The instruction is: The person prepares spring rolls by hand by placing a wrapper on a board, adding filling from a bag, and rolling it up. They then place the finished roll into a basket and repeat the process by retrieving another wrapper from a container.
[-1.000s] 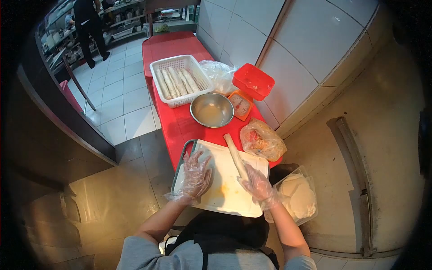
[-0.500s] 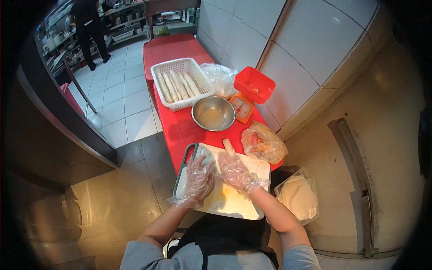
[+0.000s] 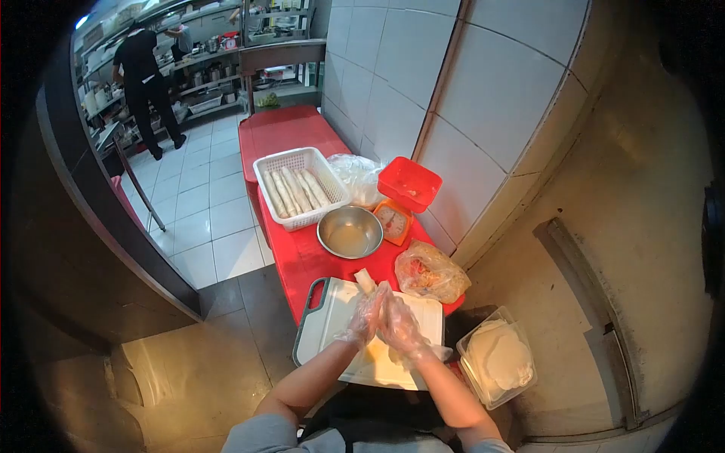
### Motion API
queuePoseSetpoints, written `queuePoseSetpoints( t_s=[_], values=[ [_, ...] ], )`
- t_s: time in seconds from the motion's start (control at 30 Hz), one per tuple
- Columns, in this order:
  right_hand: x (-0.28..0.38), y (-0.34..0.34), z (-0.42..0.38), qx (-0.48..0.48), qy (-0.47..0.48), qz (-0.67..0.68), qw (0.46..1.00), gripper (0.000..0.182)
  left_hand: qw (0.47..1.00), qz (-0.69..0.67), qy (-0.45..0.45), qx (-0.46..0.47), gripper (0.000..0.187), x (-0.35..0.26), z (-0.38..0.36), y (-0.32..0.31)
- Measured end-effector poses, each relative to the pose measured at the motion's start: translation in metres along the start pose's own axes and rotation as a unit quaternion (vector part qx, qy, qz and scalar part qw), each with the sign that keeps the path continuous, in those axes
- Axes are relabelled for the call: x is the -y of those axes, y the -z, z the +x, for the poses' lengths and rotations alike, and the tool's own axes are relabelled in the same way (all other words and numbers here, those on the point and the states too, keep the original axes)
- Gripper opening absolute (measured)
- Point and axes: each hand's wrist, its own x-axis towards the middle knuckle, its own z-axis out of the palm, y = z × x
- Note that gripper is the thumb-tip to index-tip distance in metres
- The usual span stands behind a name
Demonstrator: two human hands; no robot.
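My left hand point(image 3: 365, 317) and my right hand point(image 3: 399, 323), both in clear plastic gloves, are pressed close together over the cutting board point(image 3: 325, 325). A pale spring roll point(image 3: 365, 281) sticks out past the fingertips, its far end tilted toward the metal bowl. Both hands are closed around the near part of this roll, which they hide. The board is white with a dark green handle edge, and a yellowish smear shows near my wrists. Just beyond it, a clear plastic bag of orange shredded filling point(image 3: 430, 273) lies at the right.
A white basket point(image 3: 264, 170) holding several long rolls stands on the red table point(image 3: 294, 128). Nearby are a metal bowl point(image 3: 350, 232), an orange scale point(image 3: 393, 222) with a red tray point(image 3: 410, 185), and a tub of round wrappers point(image 3: 498, 359). Co-workers point(image 3: 143, 83) stand far left.
My left hand has moved right, from flat on the board to against my right hand. Both hands now meet at the roll. The view has tilted up slightly.
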Motion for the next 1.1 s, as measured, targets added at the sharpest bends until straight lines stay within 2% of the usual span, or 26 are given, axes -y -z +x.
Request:
queuePoseSetpoints(
  t_s=[0.07, 0.1, 0.13, 0.17, 0.2, 0.23, 0.27, 0.33, 0.43, 0.47, 0.53, 0.6, 0.67, 0.73, 0.8, 0.87, 0.97, 1.1],
  values=[
    [0.02, 0.041, -0.008, 0.01, 0.041, 0.033, 0.999, 0.048, 0.97, 0.175, -0.164, -0.031, 0.041, -0.017, 0.006, 0.006],
    [0.027, 0.072, -0.011, 0.015, 0.05, 0.066, 0.996, 0.042, 0.997, 0.047, -0.064, -0.025, 0.035, -0.052, 0.009, 0.008],
    [0.033, 0.098, -0.014, 0.019, 0.058, 0.098, 0.993, 0.037, 0.996, -0.081, 0.039, -0.014, 0.029, -0.101, 0.01, 0.007],
    [0.039, 0.119, -0.017, -0.024, 0.048, 0.101, 0.993, 0.035, 0.968, -0.206, 0.144, 0.0, 0.023, -0.126, 0.009, 0.003],
    [0.044, 0.137, -0.019, -0.066, 0.035, 0.103, 0.992, 0.034, 0.937, -0.343, 0.029, 0.062, 0.021, -0.114, 0.006, -0.002],
    [0.052, 0.154, -0.022, -0.109, 0.022, 0.105, 0.988, 0.032, 0.981, -0.174, -0.073, 0.042, 0.024, -0.115, 0.004, -0.005],
    [0.063, 0.167, -0.023, -0.134, 0.039, 0.079, 0.987, 0.033, 0.984, 0.001, -0.176, 0.022, 0.028, -0.118, 0.001, -0.008],
    [0.087, 0.188, -0.023, -0.182, 0.073, 0.028, 0.98, 0.036, 0.94, 0.057, -0.335, -0.008, 0.035, -0.158, -0.001, -0.012],
    [0.119, 0.203, -0.025, -0.17, 0.092, -0.076, 0.978, 0.041, 0.963, -0.083, -0.25, 0.066, 0.035, -0.162, -0.005, -0.02],
    [0.117, 0.198, -0.025, -0.185, 0.112, -0.097, 0.972, 0.04, 0.958, -0.067, -0.272, 0.057, 0.038, -0.175, -0.011, -0.021],
    [0.113, 0.196, -0.023, -0.16, 0.121, -0.107, 0.974, 0.036, 0.966, -0.158, -0.192, 0.072, 0.039, -0.163, -0.015, -0.031],
    [0.114, 0.194, -0.023, -0.149, 0.114, -0.121, 0.975, 0.029, 0.968, -0.146, -0.189, 0.083, 0.04, -0.164, -0.018, -0.031],
    [0.114, 0.194, -0.023, -0.142, 0.107, -0.12, 0.977, 0.028, 0.959, -0.035, -0.266, 0.092, 0.042, -0.176, -0.02, -0.024],
    [0.112, 0.194, -0.025, -0.134, 0.1, -0.117, 0.979, 0.027, 0.976, -0.106, -0.166, 0.091, 0.042, -0.163, -0.022, -0.029],
    [0.111, 0.195, -0.025, -0.125, 0.096, -0.115, 0.981, 0.026, 0.976, -0.154, -0.122, 0.091, 0.044, -0.162, -0.023, -0.033],
    [0.114, 0.199, -0.023, -0.123, 0.101, -0.104, 0.982, 0.024, 0.969, -0.18, -0.135, 0.097, 0.045, -0.171, -0.025, -0.035],
    [0.112, 0.201, -0.021, -0.102, 0.091, -0.052, 0.989, 0.023, 0.967, -0.003, -0.244, 0.071, 0.044, -0.179, -0.022, -0.029],
    [0.112, 0.211, -0.022, -0.075, 0.091, -0.054, 0.992, 0.024, 0.96, 0.038, -0.266, 0.076, 0.045, -0.188, -0.023, -0.026]
  ],
)
